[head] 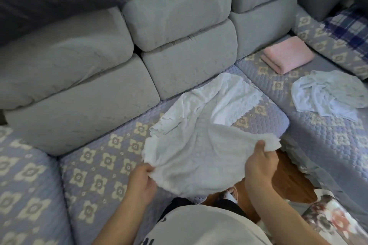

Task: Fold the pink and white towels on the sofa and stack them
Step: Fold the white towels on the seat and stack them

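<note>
Both hands pinch the near edge of the white towel (201, 141), lower centre of the frame: the left hand (142, 178) grips the left corner with fingers curled over the cloth, and the right hand (260, 160) holds the right corner, thumb on top and a bunched lump of terry poking out past it. The towel's far half lies rumpled on the sofa seat (103, 157), with one scalloped corner turned over toward the back cushions (175, 32).

Several things could spoil this fold. The far half is creased and doubled on itself, so if the near edge is carried over without the cloth first being drawn flat, the wrinkles get trapped inside and the result is lumpy. The right-hand corner is gathered rather than held by its true corner, so the edges may not meet squarely. The near right part of the towel hangs past the seat edge over the floor gap, and a loosened grip there would likely let it slide down.

Upper right, the pink towel (287, 54) sits folded near the sofa's corner. Just below it a second white cloth (326, 95) lies crumpled and unfolded. A bulky fold here would probably sit unevenly on the pink towel, and the stack could lean or topple on the soft quilted cover.
</note>
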The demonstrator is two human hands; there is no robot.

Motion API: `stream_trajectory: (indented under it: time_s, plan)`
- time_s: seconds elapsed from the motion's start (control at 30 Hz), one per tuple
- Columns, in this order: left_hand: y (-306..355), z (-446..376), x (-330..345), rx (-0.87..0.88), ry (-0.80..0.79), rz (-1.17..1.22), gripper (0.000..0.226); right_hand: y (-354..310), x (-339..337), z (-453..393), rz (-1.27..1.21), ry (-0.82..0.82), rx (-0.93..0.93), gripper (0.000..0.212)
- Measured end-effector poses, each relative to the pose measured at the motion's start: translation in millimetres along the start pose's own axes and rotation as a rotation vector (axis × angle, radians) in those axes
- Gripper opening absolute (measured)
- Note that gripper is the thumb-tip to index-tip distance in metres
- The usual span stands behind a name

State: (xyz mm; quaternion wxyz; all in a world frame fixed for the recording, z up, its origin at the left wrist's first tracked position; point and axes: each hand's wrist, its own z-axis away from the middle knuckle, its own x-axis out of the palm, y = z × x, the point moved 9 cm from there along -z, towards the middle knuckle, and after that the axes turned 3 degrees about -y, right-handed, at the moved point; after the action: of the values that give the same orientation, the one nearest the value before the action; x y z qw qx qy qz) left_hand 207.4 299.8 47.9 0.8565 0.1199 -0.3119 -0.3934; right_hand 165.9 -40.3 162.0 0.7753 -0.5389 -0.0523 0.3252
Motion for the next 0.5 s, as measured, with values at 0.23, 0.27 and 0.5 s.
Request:
stream_trajectory:
  time_s: [0.23,0.27,0.5]
  plan:
    - [-30,31,69,0.084,-0.205,-0.295,0.049,59,101,63,0.401,-0.635,0.120,0.031]
    - [-30,39,77,0.182,-0.185,-0.467,0.035,66,109,71,0.393,-0.671,0.123,0.030]
    - [-13,70,97,0.832,-0.285,-1.143,0.028,77,107,68,0.160,-0.745,0.219,0.035]
